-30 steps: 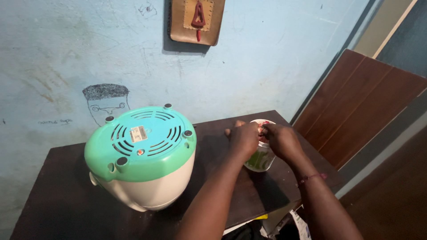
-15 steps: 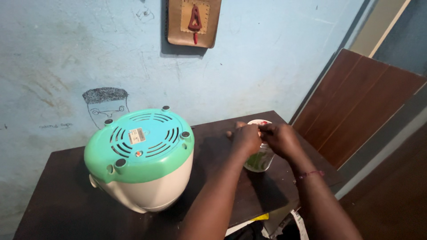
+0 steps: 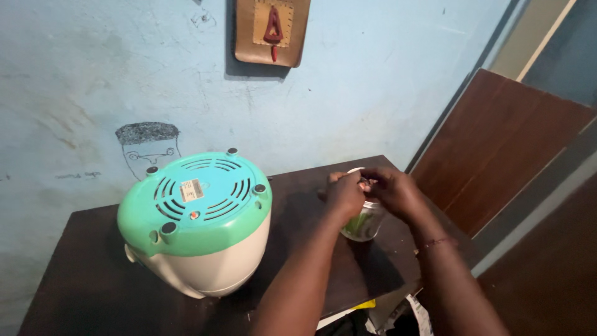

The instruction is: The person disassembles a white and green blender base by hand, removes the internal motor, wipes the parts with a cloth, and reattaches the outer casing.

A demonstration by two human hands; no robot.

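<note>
Pale blue wall (image 3: pixel 385 74) stands behind your dark wooden surface (image 3: pixel 93 292), with a brown plaque (image 3: pixel 272 31) hung high and a small pencil face (image 3: pixel 149 146) drawn lower down. Brown panels (image 3: pixel 510 155) lean at the right.

Your jar (image 3: pixel 364 221), clear with something green inside, stands upright on the surface near its far right corner. Both your hands meet over its mouth. Your left hand (image 3: pixel 344 196) curls over the near side of the top, its fingers (image 3: pixel 336 180) bent around the rim, so it grips the jar. Your right hand (image 3: pixel 393 191) comes in from the other side, its fingers (image 3: pixel 371 180) pinched narrow at the white rim. Whether they hold a cap or a seal, you cannot tell from here; the hands cover the opening.

Judging from this, you are in the middle of working the jar's top. Nothing shows a lid set aside on the surface, so the opening or closing looks not yet finished. The green contents appear untouched inside the glass.

Well apart on the left sits the appliance (image 3: pixel 196 227), turned upside down: green vented base with small feet on top, cream body below. Neither hand touches it. A bit of yellow (image 3: pixel 364 305) peeks out under the surface's front edge.
</note>
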